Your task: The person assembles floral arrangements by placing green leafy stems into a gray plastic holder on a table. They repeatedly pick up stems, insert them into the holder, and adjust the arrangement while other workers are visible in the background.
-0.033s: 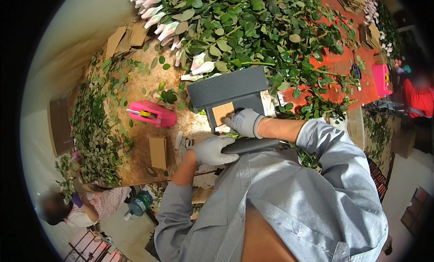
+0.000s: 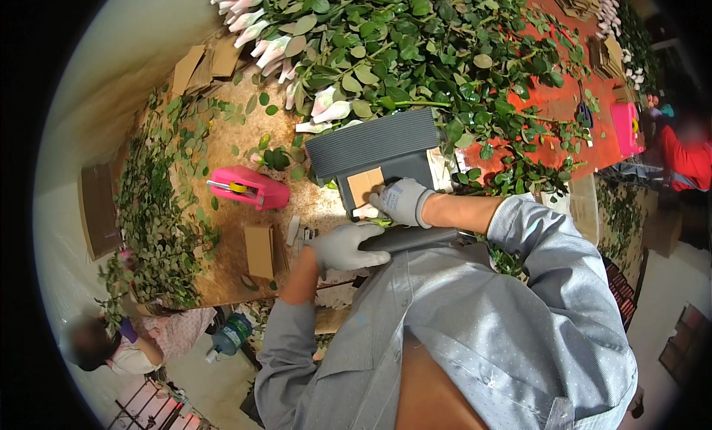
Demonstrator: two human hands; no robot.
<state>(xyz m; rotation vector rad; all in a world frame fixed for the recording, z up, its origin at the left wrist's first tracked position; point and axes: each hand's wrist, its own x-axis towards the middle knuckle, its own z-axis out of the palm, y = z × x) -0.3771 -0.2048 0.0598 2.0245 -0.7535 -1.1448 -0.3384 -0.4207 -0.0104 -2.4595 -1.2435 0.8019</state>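
Two gloved hands work close together at the near edge of the table (image 2: 222, 274), seen from the head camera. The right hand (image 2: 400, 202) lies flat, fingers (image 2: 380, 200) spread loosely over the lower right corner of a small brown cardboard square (image 2: 363, 185), pressing rather than gripping it. That square sits on a dark grey corrugated sheet (image 2: 374, 152), whose long axis runs left to right, tilted up toward the right. The left hand (image 2: 343, 246) lies just below, fingers curled over the edge of a dark flat strip (image 2: 415, 239) (probably a fold of the same grey material, though the sleeve hides its far end). So the cardboard square lies up and slightly right of the left hand, and the right hand is plainly the nearer. A pink tape dispenser (image 2: 248, 187) sits well to the left, with a brown cardboard piece (image 2: 259, 250) below it.
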